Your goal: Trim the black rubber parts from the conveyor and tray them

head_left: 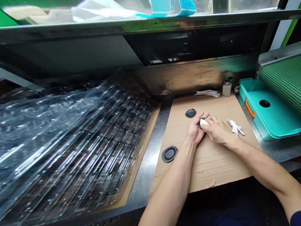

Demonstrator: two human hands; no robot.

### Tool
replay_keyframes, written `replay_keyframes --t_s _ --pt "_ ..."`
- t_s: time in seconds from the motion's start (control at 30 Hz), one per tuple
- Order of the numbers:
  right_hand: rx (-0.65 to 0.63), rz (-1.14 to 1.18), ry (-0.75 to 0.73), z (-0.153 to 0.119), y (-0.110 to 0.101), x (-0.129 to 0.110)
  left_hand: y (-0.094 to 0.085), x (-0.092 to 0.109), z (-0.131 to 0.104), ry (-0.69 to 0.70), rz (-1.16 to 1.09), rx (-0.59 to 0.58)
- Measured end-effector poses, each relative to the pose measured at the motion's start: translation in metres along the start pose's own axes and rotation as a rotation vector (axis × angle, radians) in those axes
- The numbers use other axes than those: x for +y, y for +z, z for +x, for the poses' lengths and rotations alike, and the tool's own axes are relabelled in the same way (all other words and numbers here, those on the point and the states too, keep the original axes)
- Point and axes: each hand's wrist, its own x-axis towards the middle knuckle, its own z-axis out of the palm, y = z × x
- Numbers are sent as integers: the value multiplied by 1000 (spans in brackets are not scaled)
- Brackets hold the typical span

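Note:
My left hand (195, 131) is palm up over the cardboard, its fingers curled under a black oval disc (199, 123). My right hand (215, 128) pinches a small cream-white pad (205, 122) and presses it against that disc. What the pad is made of cannot be made out. Beyond my hands lies a similar black oval disc (190, 113) with a raised inner ring. Another black oval disc (169, 154) rests beside my left forearm. To the right of my right hand is a crumpled white glove (235, 126).
Stacked clear plastic trays (82, 150) fill the left side. On the right stand a teal bin (279, 116) holding a black piece, and a green conveyor belt (287, 78). A small bottle (227, 88) and another white glove (208, 93) lie behind the cardboard sheet (211, 169). A metal shelf (155, 23) hangs overhead.

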Motion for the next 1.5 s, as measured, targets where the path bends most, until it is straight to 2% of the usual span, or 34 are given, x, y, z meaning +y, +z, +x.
replay_keyframes --t_s 0.1,0.2,0.33,0.43,0.5,0.57,0.7,0.73,0.8,0.93,1.03,1.17,1.23,1.33,1.4,1.43,1.5 --pt "12 66 5 -2 1 10 -3 6 2 21 -10 47" --pt "86 76 168 -3 5 23 -8 16 4 38 -52 79" --pt "193 70 305 0 16 36 -8 23 2 -10 -132 10" --pt "344 94 340 3 22 41 -3 16 0 38 -55 -44" --pt "394 97 355 5 21 43 0 9 -3 184 112 -40" --pt "370 60 398 4 16 46 1 2 -9 447 383 -13" --pt "180 -127 532 -7 -5 54 -3 -2 -37 1057 1022 -33" --pt "128 -165 558 -11 -11 56 -5 -2 -46 1162 1113 -45" --pt "27 -177 594 -18 -22 61 -9 1 -62 1275 1191 -36" --pt "-156 -104 641 -21 -33 75 -17 9 -84 1245 1239 41" --pt "-242 -116 635 -18 -27 89 -24 14 -91 1207 1275 91" --pt "-276 -95 523 -13 -13 104 -33 17 -98 1179 1281 142" --pt "-234 -98 497 -10 -9 107 -35 18 -102 1134 1255 161" --pt "-40 -113 471 -5 -7 104 -41 24 -107 1010 1182 132" --pt "68 -97 500 -1 -7 99 -49 35 -109 885 1089 110" --pt "88 -85 532 0 -7 96 -56 42 -110 832 1030 140" --pt "73 -68 607 2 -6 92 -72 58 -112 773 931 277"
